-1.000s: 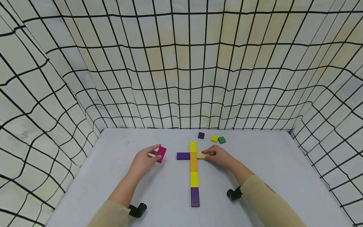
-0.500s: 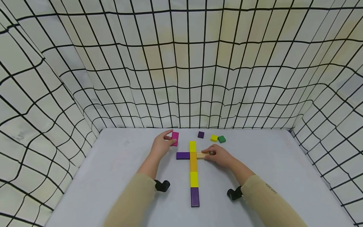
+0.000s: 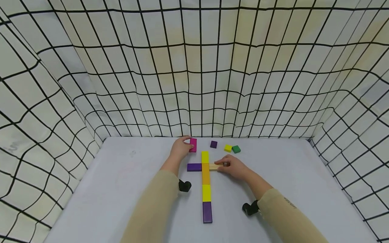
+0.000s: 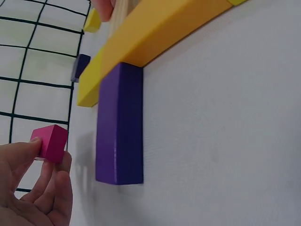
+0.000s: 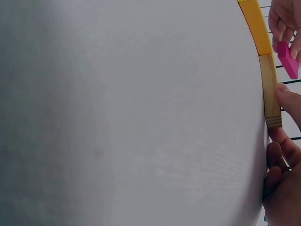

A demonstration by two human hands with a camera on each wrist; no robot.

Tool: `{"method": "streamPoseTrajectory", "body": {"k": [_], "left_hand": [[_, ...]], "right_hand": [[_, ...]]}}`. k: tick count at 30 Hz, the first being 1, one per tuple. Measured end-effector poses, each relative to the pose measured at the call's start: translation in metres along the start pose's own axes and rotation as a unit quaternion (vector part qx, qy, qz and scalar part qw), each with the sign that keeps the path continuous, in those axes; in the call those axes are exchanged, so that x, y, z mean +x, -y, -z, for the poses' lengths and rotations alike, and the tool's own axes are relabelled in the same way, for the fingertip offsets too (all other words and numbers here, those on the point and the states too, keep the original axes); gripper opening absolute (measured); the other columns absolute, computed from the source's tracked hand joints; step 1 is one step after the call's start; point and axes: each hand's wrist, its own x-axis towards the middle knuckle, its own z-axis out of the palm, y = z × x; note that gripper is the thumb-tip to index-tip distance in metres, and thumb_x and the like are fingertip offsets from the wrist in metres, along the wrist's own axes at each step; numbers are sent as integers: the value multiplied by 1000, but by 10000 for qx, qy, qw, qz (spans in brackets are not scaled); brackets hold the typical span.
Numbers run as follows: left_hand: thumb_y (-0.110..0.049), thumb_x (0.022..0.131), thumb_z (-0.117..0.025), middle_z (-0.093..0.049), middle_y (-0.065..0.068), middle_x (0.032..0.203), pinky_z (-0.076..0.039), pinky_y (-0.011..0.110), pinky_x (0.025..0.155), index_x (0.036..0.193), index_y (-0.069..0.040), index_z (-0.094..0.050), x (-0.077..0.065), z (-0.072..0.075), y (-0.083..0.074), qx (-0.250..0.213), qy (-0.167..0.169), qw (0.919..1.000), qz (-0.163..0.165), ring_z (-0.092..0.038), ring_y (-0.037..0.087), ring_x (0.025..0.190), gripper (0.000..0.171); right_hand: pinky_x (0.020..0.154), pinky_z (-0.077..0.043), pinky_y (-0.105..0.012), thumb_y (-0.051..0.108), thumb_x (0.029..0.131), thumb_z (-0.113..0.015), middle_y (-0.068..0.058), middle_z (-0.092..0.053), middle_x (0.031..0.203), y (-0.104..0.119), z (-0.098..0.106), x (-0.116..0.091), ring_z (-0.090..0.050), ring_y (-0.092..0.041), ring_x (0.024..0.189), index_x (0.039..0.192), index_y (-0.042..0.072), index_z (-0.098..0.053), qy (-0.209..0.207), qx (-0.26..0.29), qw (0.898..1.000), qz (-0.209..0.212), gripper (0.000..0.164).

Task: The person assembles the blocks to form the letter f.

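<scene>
My left hand (image 3: 180, 149) pinches a pink block (image 3: 193, 145) between thumb and fingers, held up beyond the left arm of a cross of blocks. That left arm is a purple block (image 3: 194, 167), touching the orange block (image 3: 205, 173). On the opposite side, my right hand (image 3: 234, 166) grips a plain wooden block (image 5: 270, 89) with thumb and fingers, its end against the orange block. A yellow block (image 3: 205, 157) tops the column. Below the orange one lie another yellow block (image 3: 206, 193) and a purple block (image 3: 207, 212).
Behind the cross lie a small dark purple block (image 3: 213, 144), a small yellow block (image 3: 228, 148) and a green block (image 3: 236, 149). The white table (image 3: 121, 189) is bounded at the back and sides by white walls with a black net (image 3: 200, 84).
My left hand has carried the pink block away from me and to the right, toward the table's back edge. The right hand keeps its hold on the wooden block.
</scene>
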Motion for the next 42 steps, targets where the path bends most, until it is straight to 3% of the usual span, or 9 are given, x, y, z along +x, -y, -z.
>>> {"method": "streamPoseTrajectory", "body": {"k": [4,7,11,19,24,31,42], "left_hand": [[-14,93,-68,-64,14,121,-51,40,93,137,-17,-60,7,-7,2,312,15,9994,175,-60,27,102,45],[-13,94,-67,-65,14,121,-51,39,92,137,-17,-60,10,-11,4,443,51,9987,250,-61,27,102,44],[-15,95,-66,-67,14,120,-52,38,89,139,-17,-59,13,-14,6,593,120,9980,197,-62,26,100,44],[-20,98,-61,-60,11,135,-43,44,104,138,-16,-60,17,-13,11,1100,173,9937,126,-54,30,119,40],[-21,97,-63,-66,12,123,-48,41,98,136,-14,-61,18,-8,17,1007,369,9942,-11,-59,28,110,39],[-17,95,-66,-65,14,121,-48,42,97,134,-14,-64,21,-4,19,1050,822,9911,-37,-59,29,107,39],[-17,95,-67,-66,12,118,-49,40,95,137,-15,-61,17,-13,8,1297,582,9897,-171,-59,26,102,42]], "right_hand": [[73,-42,-31,27,92,-72,2,-57,100,0,-1,1,-49,-19,87,118,25,-74,-8,78,10000,-26,26],[73,-42,-31,27,92,-72,2,-57,100,1,-2,1,-49,-19,87,118,25,-74,-7,138,9999,-22,26],[73,-42,-32,27,92,-72,2,-56,98,1,-2,0,-48,-19,88,118,26,-74,-43,149,9999,-30,26],[74,-42,-32,27,92,-73,2,-55,97,-1,-2,0,-48,-19,88,116,28,-75,-101,214,9997,-116,24],[73,-41,-32,27,92,-73,1,-55,98,0,-2,-1,-48,-19,88,117,27,-75,-75,252,9996,-93,25],[75,-43,-33,27,91,-73,2,-56,98,0,0,0,-49,-19,88,116,27,-75,-105,175,9997,-98,25],[75,-43,-32,27,91,-73,2,-57,99,1,-1,0,-49,-19,89,116,28,-75,-75,115,9999,-61,25]]}}
